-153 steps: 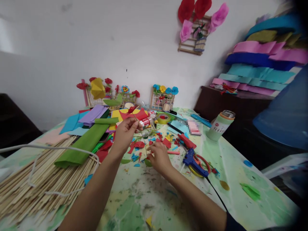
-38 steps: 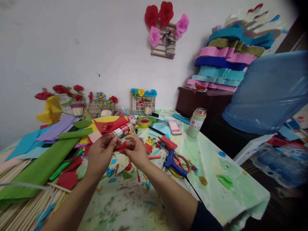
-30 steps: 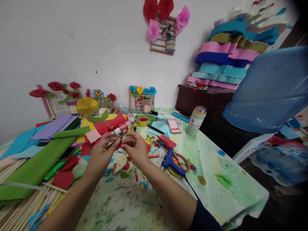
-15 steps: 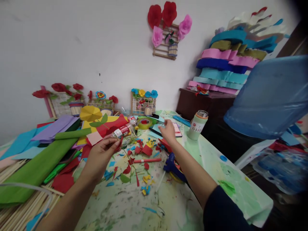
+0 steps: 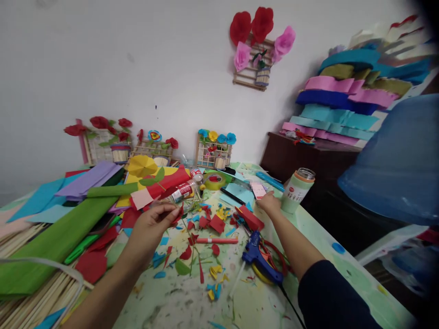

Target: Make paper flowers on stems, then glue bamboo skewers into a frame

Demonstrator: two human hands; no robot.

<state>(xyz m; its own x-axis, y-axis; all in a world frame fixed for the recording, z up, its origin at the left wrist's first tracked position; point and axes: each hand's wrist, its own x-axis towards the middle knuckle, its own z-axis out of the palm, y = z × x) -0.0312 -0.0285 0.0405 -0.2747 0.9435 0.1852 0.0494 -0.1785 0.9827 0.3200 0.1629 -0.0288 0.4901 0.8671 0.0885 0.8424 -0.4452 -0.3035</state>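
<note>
My left hand (image 5: 151,226) is closed in a pinch on a small red paper flower (image 5: 180,214). A thin green stem runs down from it over the paper scraps. My right hand (image 5: 269,204) is at the near right corner of a phone (image 5: 258,189) with a lit screen, its fingers loosely apart and partly hidden; nothing shows in its grasp. A green bottle (image 5: 297,191) stands just right of this hand. Below the right wrist lies a blue glue gun (image 5: 260,260), beside red-handled scissors (image 5: 279,256). A red folded paper piece (image 5: 249,218) lies left of the wrist.
Red, yellow and blue paper scraps (image 5: 216,224) and a red pen (image 5: 219,241) cover the middle. Coloured paper sheets (image 5: 55,237) and thin sticks (image 5: 27,304) pile up at left. Tape (image 5: 215,181) and a plastic bottle (image 5: 181,191) lie behind. A large blue water jug (image 5: 394,160) stands at right.
My right hand has moved right and down, from above the phone to its near corner, uncovering the glue gun. The left hand keeps its pinch on the flower. The view has turned left.
</note>
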